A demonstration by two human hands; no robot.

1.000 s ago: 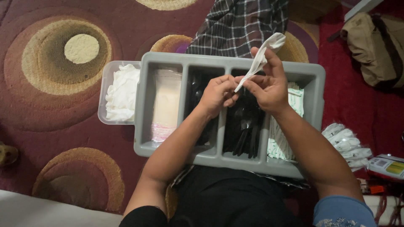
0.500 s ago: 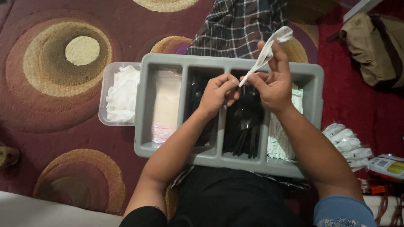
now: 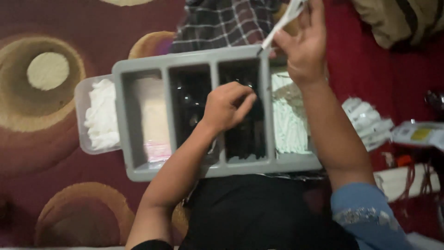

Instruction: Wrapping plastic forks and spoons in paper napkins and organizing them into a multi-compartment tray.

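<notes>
A grey divided tray (image 3: 124,115) lies on the patterned red carpet (image 3: 46,153), with four long compartments running near to far. The leftmost holds a stack of clear flat packets (image 3: 152,125) with a pink edge at the near end. The next two hold black plastic cutlery (image 3: 245,134), its handles lying along the compartments. The rightmost holds white paper sachets (image 3: 286,120) with greenish print. Touching the tray's left wall is a clear tub (image 3: 81,134) filled with crumpled white material (image 3: 101,115).

The right hand (image 3: 303,48) is raised past the tray's far right corner, grasping a slim white wrapped packet (image 3: 282,23). The packet's long axis is slanted, its lower tip pointing near-left toward the tray rim and its upper end running off the top edge. The left hand (image 3: 226,106) hovers loosely curled over the third compartment; whether it grips anything cannot be told through the blur.

To the right of the tray on the carpet lies a pile of white wrapped packets (image 3: 367,122), and beyond them a flat pack with a yellow label (image 3: 418,134).
</notes>
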